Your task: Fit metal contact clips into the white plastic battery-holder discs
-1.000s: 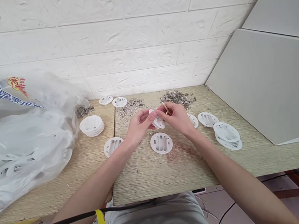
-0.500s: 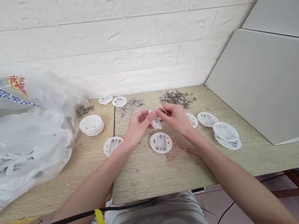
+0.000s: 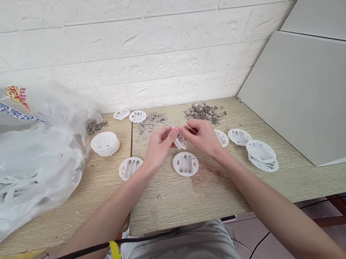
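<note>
My left hand [image 3: 161, 145] is closed on a white round plastic battery holder [image 3: 180, 142], tilted on edge, with the thumb pressed at its top. My right hand [image 3: 203, 136] meets it from the other side, fingers pinched round a thin pale stick [image 3: 188, 127]; its tip is hidden by the fingers. Below them a battery holder [image 3: 186, 164] with metal contacts in its slots lies flat on the table. Another holder [image 3: 131, 168] lies by my left wrist, and one more [image 3: 221, 137] is partly behind my right hand.
Loose small metal pieces form a pile [image 3: 205, 113] at the back, with a flatter pile [image 3: 152, 123] left of it. A stack of white discs [image 3: 105, 144] stands left, beside a large plastic bag [image 3: 33, 166]. Holders overlap [image 3: 261, 152] at the right, near a grey panel [image 3: 316, 96].
Both hands stay nearly in place, still holding the battery holder and the stick. The whole view has shifted very slightly; nothing else has visibly moved.
</note>
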A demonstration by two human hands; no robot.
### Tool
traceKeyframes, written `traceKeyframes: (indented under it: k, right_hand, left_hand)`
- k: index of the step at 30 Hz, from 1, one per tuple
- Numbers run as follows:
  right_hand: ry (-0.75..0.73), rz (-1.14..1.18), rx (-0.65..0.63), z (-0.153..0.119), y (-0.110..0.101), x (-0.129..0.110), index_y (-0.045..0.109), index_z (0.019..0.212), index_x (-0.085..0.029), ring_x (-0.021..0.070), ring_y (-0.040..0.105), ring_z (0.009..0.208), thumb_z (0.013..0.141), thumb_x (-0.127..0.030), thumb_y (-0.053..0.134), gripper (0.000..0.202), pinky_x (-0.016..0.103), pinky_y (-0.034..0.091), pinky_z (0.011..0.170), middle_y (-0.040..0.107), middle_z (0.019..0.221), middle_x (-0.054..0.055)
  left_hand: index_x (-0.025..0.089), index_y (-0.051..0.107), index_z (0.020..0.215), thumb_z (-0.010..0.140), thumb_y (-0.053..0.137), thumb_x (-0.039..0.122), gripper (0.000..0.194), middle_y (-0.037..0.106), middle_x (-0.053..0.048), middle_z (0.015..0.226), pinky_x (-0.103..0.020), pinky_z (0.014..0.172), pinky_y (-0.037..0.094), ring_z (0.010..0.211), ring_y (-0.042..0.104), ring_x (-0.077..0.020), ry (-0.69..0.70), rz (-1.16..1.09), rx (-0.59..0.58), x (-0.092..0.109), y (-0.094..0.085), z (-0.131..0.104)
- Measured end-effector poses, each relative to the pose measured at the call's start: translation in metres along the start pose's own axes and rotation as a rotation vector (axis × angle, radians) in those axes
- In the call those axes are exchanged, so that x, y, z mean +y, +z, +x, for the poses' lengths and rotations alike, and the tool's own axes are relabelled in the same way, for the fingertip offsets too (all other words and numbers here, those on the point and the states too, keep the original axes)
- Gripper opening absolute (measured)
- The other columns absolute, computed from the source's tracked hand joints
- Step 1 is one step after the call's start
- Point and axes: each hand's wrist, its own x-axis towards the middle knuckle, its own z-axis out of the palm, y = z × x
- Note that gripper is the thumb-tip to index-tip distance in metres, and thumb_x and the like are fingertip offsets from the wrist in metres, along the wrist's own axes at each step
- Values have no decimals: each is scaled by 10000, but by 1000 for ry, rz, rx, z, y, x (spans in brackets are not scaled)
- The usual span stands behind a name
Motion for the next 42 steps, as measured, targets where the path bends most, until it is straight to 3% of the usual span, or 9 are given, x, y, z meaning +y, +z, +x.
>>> traceKeyframes:
  k: [4, 7, 13, 17, 20, 25, 32, 42]
  right_hand:
    - [-18, -24, -5, 1, -1, 2, 273, 531, -212, 101, 286, 539, 817, -291, 559, 412, 283, 226, 543, 317, 530, -39]
    - [25, 19, -46, 2, -3, 4, 300, 541, -210, 106, 324, 544, 847, -339, 553, 418, 275, 249, 549, 344, 531, -34]
    - [24, 9, -176, 5, -5, 7, 560, 650, -191, 132, 453, 581, 926, -421, 477, 368, 276, 318, 579, 576, 641, 9]
    - [-66, -22, -220, 5, -3, 9, 670, 814, -189, 176, 602, 730, 961, -301, 418, 312, 288, 394, 673, 706, 823, 57]
    - [-134, -125, -230, 4, -2, 10, 704, 922, -178, 187, 621, 778, 934, -206, 465, 241, 292, 413, 705, 712, 852, 67]
    - [-176, -221, -243, 3, -3, 9, 732, 926, -163, 177, 608, 751, 922, -191, 531, 203, 288, 417, 685, 702, 836, 68]
    - [-187, -248, -194, 2, -3, 11, 743, 928, -163, 170, 589, 725, 908, -193, 570, 177, 288, 414, 662, 677, 808, 62]
    - [-239, -257, -153, 2, -2, 16, 747, 914, -165, 168, 586, 719, 890, -174, 601, 149, 282, 411, 649, 669, 796, 57]
  left_hand:
    - [154, 676, 812, 751, 662, 603, 453, 675, -44, 803, -258, 672, 494, 699, 588, -126, -11, 4, -4, 0, 0, 0]
    - [166, 644, 758, 802, 612, 576, 414, 625, -25, 731, -258, 651, 466, 676, 552, -128, -24, -3, 57, -2, -1, 1]
    - [180, 610, 711, 863, 553, 501, 361, 604, -26, 716, -272, 622, 404, 662, 516, -142, -82, 20, 197, -5, -5, 4]
    - [183, 586, 684, 871, 544, 474, 349, 585, -28, 691, -270, 583, 387, 628, 507, -143, -136, -1, 248, -5, -6, 5]
    - [184, 599, 725, 886, 514, 452, 324, 578, -29, 670, -260, 537, 411, 595, 512, -145, -165, -33, 257, -2, -5, 5]
    - [169, 628, 802, 912, 446, 409, 321, 596, -43, 661, -269, 461, 459, 541, 524, -153, -194, -58, 225, 4, -1, 2]
    - [157, 613, 751, 911, 475, 398, 321, 620, -61, 686, -285, 502, 527, 605, 602, -171, -182, -84, 224, 3, 1, 2]
    - [151, 614, 724, 931, 440, 370, 348, 591, -54, 651, -270, 480, 501, 546, 558, -146, -200, -83, 212, 8, 2, 1]
